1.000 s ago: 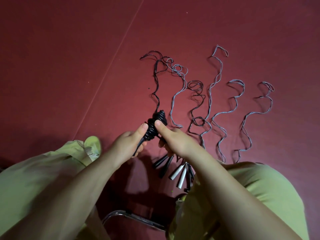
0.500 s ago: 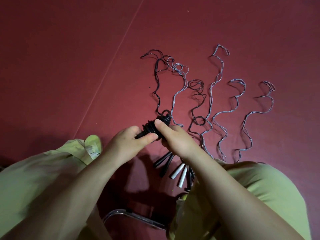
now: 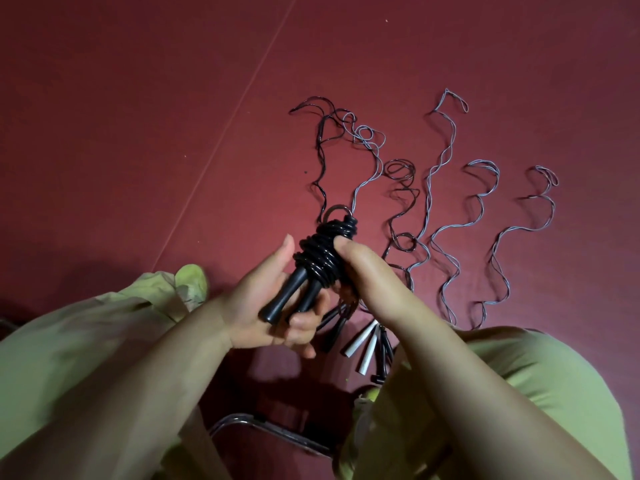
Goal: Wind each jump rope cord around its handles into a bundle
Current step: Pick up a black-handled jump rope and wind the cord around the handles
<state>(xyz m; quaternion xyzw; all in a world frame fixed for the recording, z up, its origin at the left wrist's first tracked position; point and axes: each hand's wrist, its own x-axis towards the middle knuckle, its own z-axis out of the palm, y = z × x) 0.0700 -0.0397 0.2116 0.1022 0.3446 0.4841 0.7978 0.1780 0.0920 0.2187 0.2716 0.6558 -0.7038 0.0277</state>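
Note:
A black jump rope bundle (image 3: 320,259) is held up over the red floor, its cord coiled round the upper part of two black handles (image 3: 287,299) that point down toward me. My left hand (image 3: 266,306) cups the handles from below, fingers curled under them. My right hand (image 3: 367,271) grips the coiled part, thumb pressed on the windings. A small cord loop (image 3: 335,213) sticks out of the top of the coil.
Several unwound ropes (image 3: 446,216) lie in wavy lines on the red floor (image 3: 138,133) beyond my hands. Their black and white handles (image 3: 363,341) are gathered under my right wrist. A chrome chair tube (image 3: 270,427) and my green-clad knees are below.
The bundle has turned from lying sideways to standing with its handles pointing down at me. My left hand has shifted from pinching the coil to cupping the handles.

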